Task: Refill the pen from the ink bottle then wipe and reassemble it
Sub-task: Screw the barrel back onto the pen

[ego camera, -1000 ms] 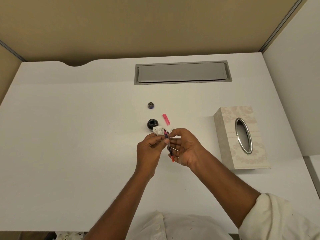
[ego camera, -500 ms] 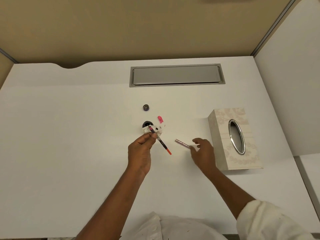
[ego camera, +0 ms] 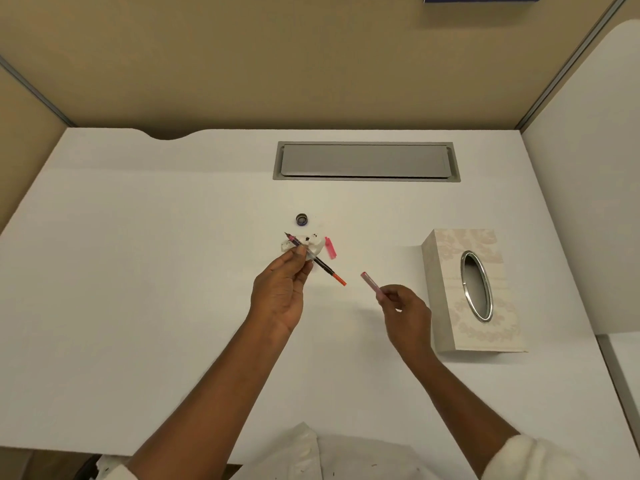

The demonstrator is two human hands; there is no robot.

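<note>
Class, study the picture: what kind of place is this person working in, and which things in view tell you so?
Probably an office desk cubicle: a white desk with a grey cable hatch, tan partition walls around it, and a tissue box.

On the desk (ego camera: 138, 271), a recessed panel (ego camera: 366, 161) sits near the far edge, right of centre. Nearer the middle lies a bottle cap (ego camera: 302, 219), and just in front of it a crumpled tissue (ego camera: 313, 244) with a small pen cap (ego camera: 330, 248) touching its right side. The left hand (ego camera: 280, 292) holds the pen's inner section (ego camera: 317, 260) above the tissue (tilted, its near end pointing right). The right hand (ego camera: 403, 311) holds the pen barrel (ego camera: 370, 282) to the right of it, apart. A tissue box (ego camera: 450, 299) stands near the right edge.
</note>
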